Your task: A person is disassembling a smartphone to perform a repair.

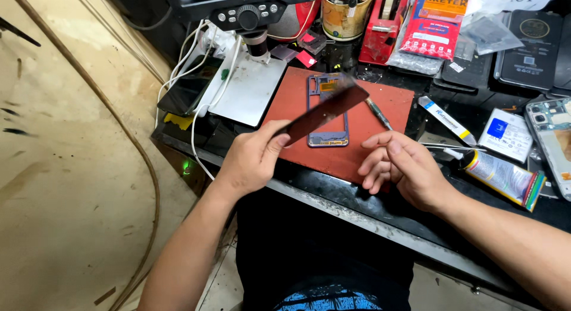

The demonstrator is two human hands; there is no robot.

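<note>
Screen panel lifted off the phone frame.
Our left hand pinches the dark panel; our right hand rests empty on the red mat. The blue frame lies bare, refitting undone.

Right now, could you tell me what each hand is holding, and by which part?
The left hand holds a dark phone screen panel by its near end. The right hand holds nothing.

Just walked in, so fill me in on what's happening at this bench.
A person sits at a cluttered repair bench. The left hand holds a dark phone screen panel tilted above a red work mat, where a blue phone frame lies flat. The right hand rests empty on the mat's near edge, beside a glue tube.
</note>
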